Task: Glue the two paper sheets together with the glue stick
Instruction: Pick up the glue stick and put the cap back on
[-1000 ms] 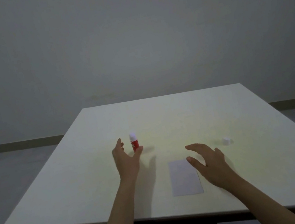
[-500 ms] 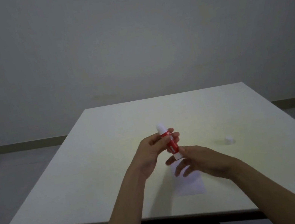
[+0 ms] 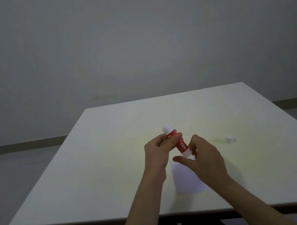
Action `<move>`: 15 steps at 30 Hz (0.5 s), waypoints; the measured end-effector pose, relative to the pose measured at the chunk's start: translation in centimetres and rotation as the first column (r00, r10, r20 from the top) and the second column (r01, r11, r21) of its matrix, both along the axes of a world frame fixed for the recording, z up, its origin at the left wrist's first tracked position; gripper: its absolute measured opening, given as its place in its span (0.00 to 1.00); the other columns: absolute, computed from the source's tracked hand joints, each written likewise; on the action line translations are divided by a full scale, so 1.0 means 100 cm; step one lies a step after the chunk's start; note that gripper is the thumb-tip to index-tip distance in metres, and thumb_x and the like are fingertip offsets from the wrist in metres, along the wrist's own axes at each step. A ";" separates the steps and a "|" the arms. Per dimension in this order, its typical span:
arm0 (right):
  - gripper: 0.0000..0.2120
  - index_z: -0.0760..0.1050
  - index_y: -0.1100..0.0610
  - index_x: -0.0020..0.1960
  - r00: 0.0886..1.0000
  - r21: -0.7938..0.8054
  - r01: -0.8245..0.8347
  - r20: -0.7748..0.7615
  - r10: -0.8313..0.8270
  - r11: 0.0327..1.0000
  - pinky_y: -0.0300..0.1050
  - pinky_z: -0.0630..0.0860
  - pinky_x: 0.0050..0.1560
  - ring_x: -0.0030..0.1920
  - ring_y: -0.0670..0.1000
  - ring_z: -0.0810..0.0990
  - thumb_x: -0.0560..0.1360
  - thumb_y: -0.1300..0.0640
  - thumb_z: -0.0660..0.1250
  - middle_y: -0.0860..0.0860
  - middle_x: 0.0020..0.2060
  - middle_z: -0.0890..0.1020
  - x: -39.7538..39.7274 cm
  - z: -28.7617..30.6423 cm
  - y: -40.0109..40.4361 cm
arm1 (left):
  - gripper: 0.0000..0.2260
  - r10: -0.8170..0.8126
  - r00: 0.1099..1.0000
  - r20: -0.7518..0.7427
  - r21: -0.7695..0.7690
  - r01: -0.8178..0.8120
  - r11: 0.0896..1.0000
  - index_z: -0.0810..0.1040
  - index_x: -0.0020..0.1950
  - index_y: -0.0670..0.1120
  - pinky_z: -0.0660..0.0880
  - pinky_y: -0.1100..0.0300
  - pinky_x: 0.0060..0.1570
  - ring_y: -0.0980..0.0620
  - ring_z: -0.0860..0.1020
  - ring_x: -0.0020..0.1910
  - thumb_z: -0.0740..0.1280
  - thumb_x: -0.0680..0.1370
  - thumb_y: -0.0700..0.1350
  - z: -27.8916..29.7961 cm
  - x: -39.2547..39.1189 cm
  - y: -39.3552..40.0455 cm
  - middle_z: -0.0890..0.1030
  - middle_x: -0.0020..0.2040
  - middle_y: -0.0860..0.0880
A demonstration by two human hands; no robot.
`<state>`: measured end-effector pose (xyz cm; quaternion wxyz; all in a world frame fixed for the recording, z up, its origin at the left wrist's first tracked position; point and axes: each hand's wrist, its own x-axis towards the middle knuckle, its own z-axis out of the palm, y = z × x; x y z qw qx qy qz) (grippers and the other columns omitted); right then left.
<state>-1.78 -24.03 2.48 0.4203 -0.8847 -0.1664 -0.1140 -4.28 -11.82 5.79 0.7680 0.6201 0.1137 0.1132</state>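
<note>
one red glue stick with white ends [image 3: 176,141], one small white cap [image 3: 228,139], one visible white paper sheet [image 3: 187,180], two bare hands, one pale rectangular counter [image 3: 98,172].

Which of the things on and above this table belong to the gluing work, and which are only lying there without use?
Belong to the work:
- glue stick, held in the left hand, with the right hand at its lower end
- paper lying flat under the hands
- small white cap, apart on the right, probably from the stick

Only lying about:
- nothing else on the table
</note>
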 end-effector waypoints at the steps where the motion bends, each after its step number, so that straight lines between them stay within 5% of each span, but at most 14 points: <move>1: 0.20 0.71 0.55 0.43 0.949 0.174 -0.131 -0.262 0.175 0.976 0.42 0.73 0.33 0.30 0.48 0.75 0.66 0.41 0.72 0.52 0.37 0.80 0.004 0.007 -0.003 | 0.11 -0.015 1.000 0.003 -0.002 0.015 1.000 0.85 0.46 0.43 0.70 0.52 0.64 0.51 0.85 0.45 0.76 0.66 0.45 0.001 -0.001 0.002 0.87 0.42 0.47; 2: 0.21 0.73 0.55 0.48 0.782 0.377 -0.244 -0.469 0.411 0.893 0.41 0.75 0.34 0.30 0.48 0.77 0.68 0.39 0.68 0.55 0.41 0.82 0.007 0.014 -0.007 | 0.12 -0.030 0.999 0.011 -0.003 0.030 1.000 0.85 0.46 0.43 0.72 0.53 0.62 0.51 0.84 0.45 0.76 0.65 0.46 0.002 -0.002 0.004 0.87 0.42 0.47; 4: 0.23 0.73 0.58 0.58 0.420 0.674 -0.278 -0.555 0.718 0.684 0.43 0.78 0.36 0.32 0.52 0.80 0.75 0.41 0.57 0.58 0.43 0.84 0.011 0.019 -0.015 | 0.14 -0.066 0.997 0.036 -0.010 0.067 0.998 0.86 0.42 0.47 0.75 0.58 0.54 0.51 0.84 0.44 0.77 0.60 0.51 0.004 -0.004 0.008 0.87 0.41 0.47; 6: 0.23 0.74 0.63 0.59 0.330 0.770 -0.272 -0.489 0.807 0.577 0.44 0.79 0.39 0.33 0.55 0.79 0.78 0.47 0.54 0.59 0.40 0.84 0.013 0.019 -0.023 | 0.16 -0.100 0.993 0.061 -0.022 0.101 0.995 0.86 0.38 0.49 0.77 0.59 0.50 0.50 0.85 0.43 0.77 0.55 0.55 0.006 -0.005 0.008 0.87 0.41 0.48; 7: 0.21 0.75 0.64 0.57 0.373 0.756 -0.287 -0.477 0.796 0.588 0.44 0.79 0.39 0.34 0.55 0.79 0.79 0.49 0.54 0.59 0.39 0.84 0.014 0.019 -0.025 | 0.17 -0.102 0.993 0.064 -0.026 0.104 0.994 0.86 0.38 0.49 0.77 0.57 0.52 0.51 0.85 0.43 0.77 0.54 0.55 0.006 -0.005 0.008 0.87 0.40 0.48; 9: 0.16 0.78 0.62 0.51 0.603 0.591 -0.360 -0.443 0.664 0.722 0.46 0.78 0.40 0.33 0.53 0.81 0.79 0.51 0.57 0.55 0.34 0.84 0.011 0.017 -0.023 | 0.15 -0.066 0.997 0.036 -0.020 0.066 0.998 0.86 0.40 0.47 0.74 0.52 0.60 0.50 0.84 0.43 0.78 0.58 0.53 0.004 -0.005 0.007 0.87 0.41 0.47; 12: 0.09 0.75 0.58 0.42 0.969 0.080 -0.204 -0.122 0.213 0.976 0.47 0.76 0.35 0.27 0.50 0.77 0.74 0.52 0.68 0.48 0.28 0.80 0.002 0.009 -0.010 | 0.07 0.050 0.998 -0.045 -0.027 -0.052 0.998 0.85 0.42 0.46 0.71 0.54 0.62 0.52 0.84 0.44 0.77 0.66 0.45 -0.002 -0.002 0.000 0.86 0.38 0.50; 15: 0.18 0.73 0.60 0.38 0.926 -0.215 0.162 0.370 -0.073 0.963 0.43 0.71 0.26 0.21 0.50 0.69 0.64 0.50 0.77 0.52 0.24 0.78 -0.005 -0.005 -0.001 | 0.04 0.169 0.983 -0.075 0.011 -0.169 0.986 0.83 0.38 0.51 0.70 0.64 0.48 0.57 0.83 0.42 0.76 0.67 0.47 -0.006 0.003 -0.013 0.86 0.37 0.54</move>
